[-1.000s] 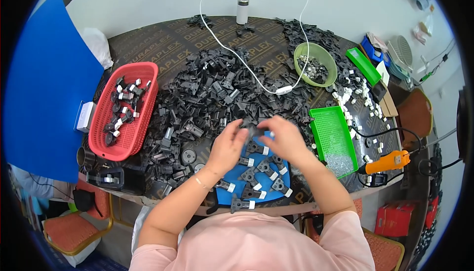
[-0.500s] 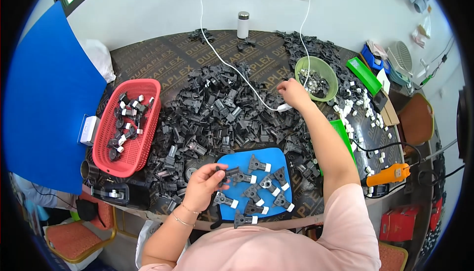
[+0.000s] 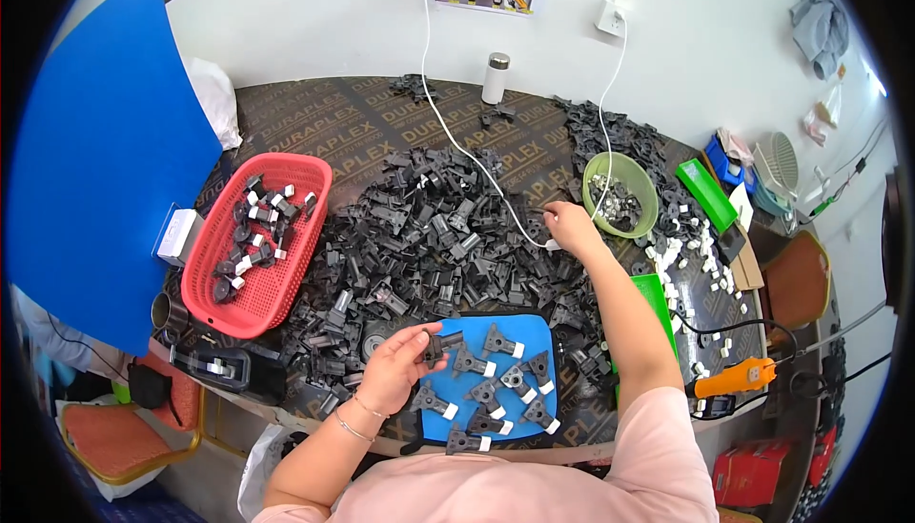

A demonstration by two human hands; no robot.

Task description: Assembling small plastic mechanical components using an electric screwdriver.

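Note:
My left hand [image 3: 398, 363] holds a small black plastic part [image 3: 440, 344] over the left edge of a blue mat [image 3: 530, 331]. Several black parts with white ends [image 3: 499, 342] lie on that mat. My right hand [image 3: 572, 228] is stretched out over the big heap of black plastic parts [image 3: 429, 237], just left of a green bowl [image 3: 646, 180] of small metal pieces. Its fingers are pinched together; whether they hold anything is too small to tell.
A red basket [image 3: 303, 228] with finished parts stands at the left. A white cable [image 3: 477, 161] crosses the heap. A green tray [image 3: 656, 292], loose white pieces [image 3: 679, 247] and an orange power tool [image 3: 734, 376] lie at the right. A blue board [image 3: 86, 161] stands at the far left.
My hands were together over the mat; the right one reached out toward the green bowl and now draws back slightly. The left stayed low with the black part.

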